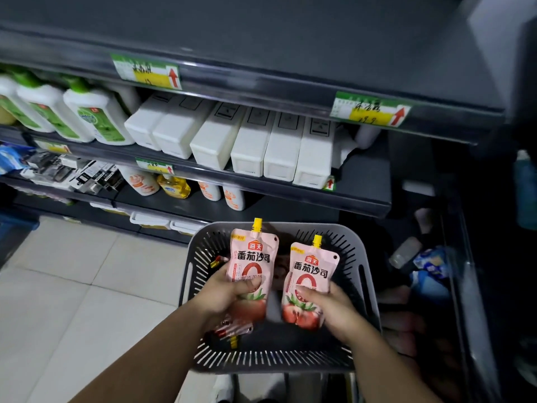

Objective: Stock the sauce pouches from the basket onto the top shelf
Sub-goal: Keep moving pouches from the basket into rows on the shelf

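Two pink tomato-sauce pouches with yellow spouts stand upright over the grey slotted basket (357, 257). My left hand (229, 292) grips the left pouch (254, 257) round its lower half. My right hand (331, 306) grips the right pouch (312, 271) the same way, thumb across its front. Another pouch (229, 330) lies flat on the basket floor under my left wrist, and one more (216, 261) peeks out at the basket's left wall. The dark top shelf (290, 39) spans the upper part of the view and shows bare surface.
Below the top shelf, green-and-white bottles (87, 114) and white boxes (255, 144) fill the second shelf. Orange and yellow bottles (174, 187) stand on the third. Price tags (148, 71) hang on the top shelf's edge. Pale floor tiles (72, 286) lie at left; a dark bin (430, 266) of goods at right.
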The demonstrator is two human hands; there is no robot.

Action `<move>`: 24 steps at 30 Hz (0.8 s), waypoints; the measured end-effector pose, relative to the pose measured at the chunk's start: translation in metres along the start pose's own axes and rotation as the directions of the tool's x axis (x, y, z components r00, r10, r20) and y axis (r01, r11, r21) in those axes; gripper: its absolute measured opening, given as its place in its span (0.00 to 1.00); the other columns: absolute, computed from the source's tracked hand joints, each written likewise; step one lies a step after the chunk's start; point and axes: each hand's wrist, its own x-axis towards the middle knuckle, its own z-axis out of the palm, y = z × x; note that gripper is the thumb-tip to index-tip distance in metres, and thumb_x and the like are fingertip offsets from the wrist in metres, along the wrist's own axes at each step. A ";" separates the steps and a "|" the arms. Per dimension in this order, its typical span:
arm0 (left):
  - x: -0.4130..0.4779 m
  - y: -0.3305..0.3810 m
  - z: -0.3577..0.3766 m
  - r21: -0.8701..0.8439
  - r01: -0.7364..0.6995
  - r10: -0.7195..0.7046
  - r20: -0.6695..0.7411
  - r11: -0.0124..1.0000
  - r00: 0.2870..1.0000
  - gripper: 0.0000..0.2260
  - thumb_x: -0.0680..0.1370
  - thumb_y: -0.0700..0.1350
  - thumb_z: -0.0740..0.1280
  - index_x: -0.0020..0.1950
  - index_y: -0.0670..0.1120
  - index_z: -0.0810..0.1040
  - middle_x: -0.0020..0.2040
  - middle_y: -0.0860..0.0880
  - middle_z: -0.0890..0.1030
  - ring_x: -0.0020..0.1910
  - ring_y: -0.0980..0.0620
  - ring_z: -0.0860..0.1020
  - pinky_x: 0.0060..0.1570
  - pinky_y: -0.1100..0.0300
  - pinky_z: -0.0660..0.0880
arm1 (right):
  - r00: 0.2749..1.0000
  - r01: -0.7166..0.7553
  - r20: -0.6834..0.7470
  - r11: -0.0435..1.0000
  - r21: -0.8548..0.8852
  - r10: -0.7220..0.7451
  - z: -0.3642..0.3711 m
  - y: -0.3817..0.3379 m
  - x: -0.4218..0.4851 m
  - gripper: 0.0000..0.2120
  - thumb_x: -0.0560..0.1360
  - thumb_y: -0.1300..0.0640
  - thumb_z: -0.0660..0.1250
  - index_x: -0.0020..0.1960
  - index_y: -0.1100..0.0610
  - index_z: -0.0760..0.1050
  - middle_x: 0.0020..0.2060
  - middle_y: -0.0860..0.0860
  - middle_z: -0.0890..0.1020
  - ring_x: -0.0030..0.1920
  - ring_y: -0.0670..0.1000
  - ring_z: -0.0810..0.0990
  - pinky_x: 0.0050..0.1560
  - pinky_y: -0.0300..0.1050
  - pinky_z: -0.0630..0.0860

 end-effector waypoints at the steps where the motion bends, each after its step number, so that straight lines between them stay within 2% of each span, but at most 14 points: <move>1: -0.002 0.006 0.004 0.010 -0.013 0.013 0.005 1.000 1.000 0.24 0.67 0.37 0.75 0.62 0.40 0.76 0.55 0.38 0.84 0.55 0.36 0.82 0.61 0.38 0.74 | 1.000 0.021 -0.019 1.000 0.020 -0.020 -0.002 -0.004 -0.006 0.21 0.66 0.60 0.79 0.57 0.55 0.78 0.49 0.53 0.87 0.50 0.56 0.86 0.57 0.60 0.80; 4: -0.009 0.022 0.013 0.036 -0.055 0.055 -0.003 0.998 0.998 0.24 0.66 0.37 0.75 0.62 0.40 0.76 0.55 0.37 0.84 0.55 0.35 0.82 0.59 0.41 0.77 | 0.995 0.086 -0.067 0.992 0.089 -0.081 -0.007 -0.018 -0.022 0.19 0.68 0.67 0.77 0.56 0.58 0.78 0.49 0.55 0.87 0.51 0.58 0.86 0.52 0.58 0.82; 6: -0.017 0.033 0.021 0.046 -0.088 0.087 0.020 0.995 0.996 0.21 0.68 0.35 0.74 0.60 0.39 0.77 0.54 0.36 0.84 0.52 0.36 0.83 0.54 0.44 0.80 | 0.986 0.159 -0.080 0.977 0.144 -0.149 -0.010 -0.031 -0.037 0.18 0.68 0.69 0.75 0.56 0.60 0.78 0.50 0.56 0.87 0.50 0.58 0.86 0.48 0.53 0.82; 9: -0.027 0.047 0.029 0.089 -0.137 0.133 0.049 0.986 0.990 0.18 0.70 0.32 0.73 0.59 0.37 0.78 0.52 0.37 0.85 0.47 0.40 0.84 0.46 0.50 0.82 | 0.965 0.256 -0.110 0.950 0.176 -0.239 -0.010 -0.050 -0.060 0.18 0.69 0.71 0.73 0.56 0.61 0.78 0.50 0.58 0.86 0.51 0.59 0.85 0.47 0.51 0.81; 13: -0.042 0.072 0.042 0.112 -0.190 0.176 0.128 0.975 0.976 0.17 0.69 0.28 0.72 0.57 0.37 0.80 0.55 0.35 0.83 0.49 0.39 0.84 0.52 0.46 0.80 | 0.932 0.356 -0.136 0.920 0.164 -0.336 -0.006 -0.071 -0.101 0.17 0.70 0.71 0.73 0.56 0.61 0.78 0.50 0.59 0.86 0.50 0.59 0.86 0.50 0.55 0.80; 17: -0.069 0.108 0.067 0.158 -0.260 0.205 0.302 0.952 0.931 0.22 0.64 0.35 0.76 0.57 0.40 0.80 0.53 0.38 0.85 0.51 0.39 0.84 0.51 0.45 0.80 | 0.878 0.466 -0.207 0.870 0.160 -0.432 -0.009 -0.083 -0.159 0.18 0.69 0.72 0.74 0.56 0.60 0.79 0.51 0.57 0.86 0.52 0.58 0.86 0.51 0.52 0.82; 24: -0.125 0.147 0.124 0.164 -0.345 0.209 0.541 0.924 0.815 0.20 0.63 0.31 0.73 0.54 0.41 0.79 0.47 0.40 0.86 0.44 0.43 0.86 0.38 0.51 0.82 | 0.745 0.629 -0.378 0.768 0.124 -0.549 -0.021 -0.087 -0.260 0.19 0.67 0.69 0.77 0.57 0.60 0.80 0.51 0.58 0.86 0.53 0.59 0.85 0.54 0.55 0.81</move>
